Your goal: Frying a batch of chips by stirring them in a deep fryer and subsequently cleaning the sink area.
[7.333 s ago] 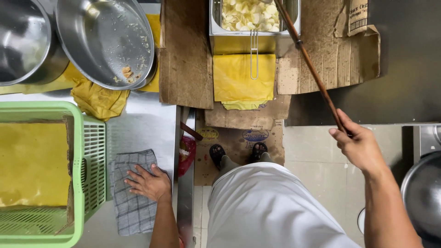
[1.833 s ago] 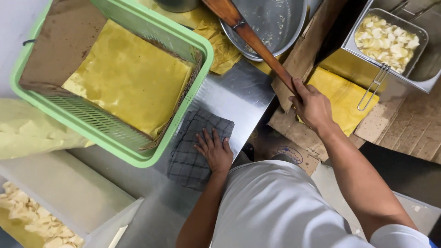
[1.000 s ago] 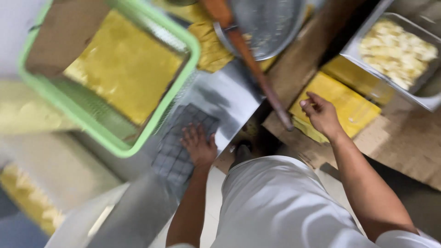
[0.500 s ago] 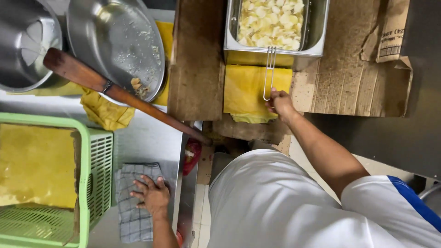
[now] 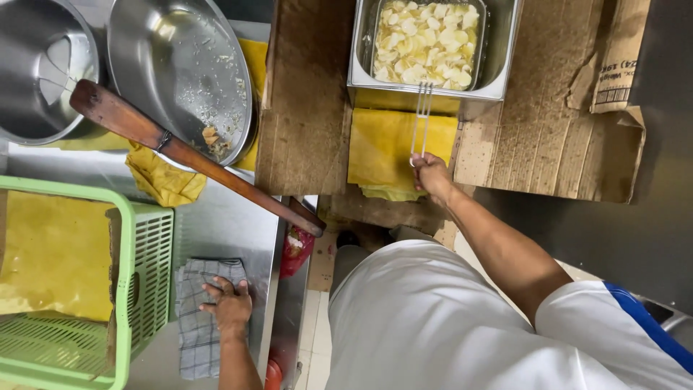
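Wire handle [image 5: 421, 119] of the strainer basket, a thin double-rod loop of bare metal, is what your right hand [image 5: 430, 173] has pinched at its near end, fingers closed around it, while its far end hooks over the rim of the rectangular stainless-steel pan [image 5: 359, 68] sitting on the flattened brown cardboard [image 5: 303, 108]. Pale yellow cut pieces [image 5: 426, 43] fill the basket inside that pan, and they look heaped and undisturbed, so the lifting or shaking of them seems not to have begun; you have only taken hold. A folded yellow cloth [image 5: 390, 148] lies just under the handle, against the pan's near wall. Your left hand [image 5: 229, 307] rests flat, fingers spread and holding nothing, on the grey checked towel [image 5: 198, 318] on the steel counter [image 5: 231, 224], just beside the green plastic crate [image 5: 141, 267] lined with another yellow sheet. The long brown wooden paddle [image 5: 195, 155] lies untouched across the counter, its blade end resting against two round steel bowls; the nearer wide steel bowl [image 5: 180, 72] holds only crumbs and smears, which suggests its contents are already dealt with.
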